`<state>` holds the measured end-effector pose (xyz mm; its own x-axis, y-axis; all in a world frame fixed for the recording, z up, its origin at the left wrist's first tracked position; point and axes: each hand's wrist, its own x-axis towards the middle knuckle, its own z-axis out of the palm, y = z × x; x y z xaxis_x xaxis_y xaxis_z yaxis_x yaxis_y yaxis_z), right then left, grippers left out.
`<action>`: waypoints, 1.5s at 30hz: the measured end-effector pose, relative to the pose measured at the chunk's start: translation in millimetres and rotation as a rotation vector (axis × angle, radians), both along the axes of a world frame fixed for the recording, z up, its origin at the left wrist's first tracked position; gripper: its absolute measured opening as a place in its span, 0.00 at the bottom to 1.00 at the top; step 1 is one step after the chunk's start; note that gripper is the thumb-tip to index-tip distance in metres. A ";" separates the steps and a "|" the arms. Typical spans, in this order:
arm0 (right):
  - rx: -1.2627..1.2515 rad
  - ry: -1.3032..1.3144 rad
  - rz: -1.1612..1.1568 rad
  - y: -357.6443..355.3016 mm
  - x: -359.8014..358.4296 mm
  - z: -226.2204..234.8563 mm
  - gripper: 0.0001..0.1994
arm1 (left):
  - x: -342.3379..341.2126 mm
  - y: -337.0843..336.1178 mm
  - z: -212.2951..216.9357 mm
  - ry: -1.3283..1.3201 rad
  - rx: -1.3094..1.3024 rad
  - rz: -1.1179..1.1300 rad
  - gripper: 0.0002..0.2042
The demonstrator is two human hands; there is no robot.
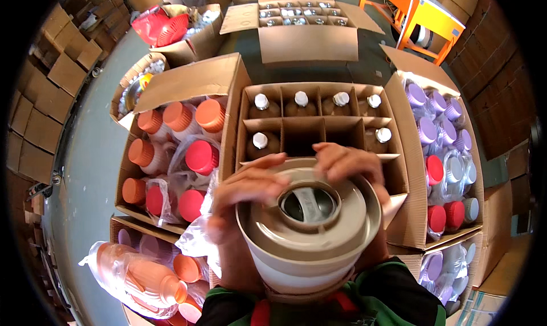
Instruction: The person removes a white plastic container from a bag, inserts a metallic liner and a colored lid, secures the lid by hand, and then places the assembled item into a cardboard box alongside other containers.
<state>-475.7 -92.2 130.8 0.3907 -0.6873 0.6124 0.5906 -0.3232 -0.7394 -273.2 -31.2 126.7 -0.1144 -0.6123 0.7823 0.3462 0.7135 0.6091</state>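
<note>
Both hands, left hand (pixel 242 198) and right hand (pixel 347 163), curl half-closed, gripping a beige container (pixel 307 232) by its rim.

Both hands grip a beige jug at its open mouth.
The left hand (pixel 245 195) and right hand (pixel 350 163) clasp the beige jug (pixel 307 235); a divided carton (pixel 319 126) of white-capped bottles lies at twelve o'clock.
</note>
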 end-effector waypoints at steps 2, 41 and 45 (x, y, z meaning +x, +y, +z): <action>-0.011 0.013 -0.124 -4.6 0.4 -5.3 0.38 | 1.7 -4.1 -5.9 0.269 -0.186 -0.209 0.36; -0.145 0.209 -0.223 -24.4 -37.4 -6.1 0.30 | -12.3 16.8 40.6 -0.288 0.406 0.421 0.32; 0.075 0.653 -0.472 -93.6 -51.0 -26.6 0.17 | -23.1 -44.3 -12.8 0.270 0.630 0.219 0.30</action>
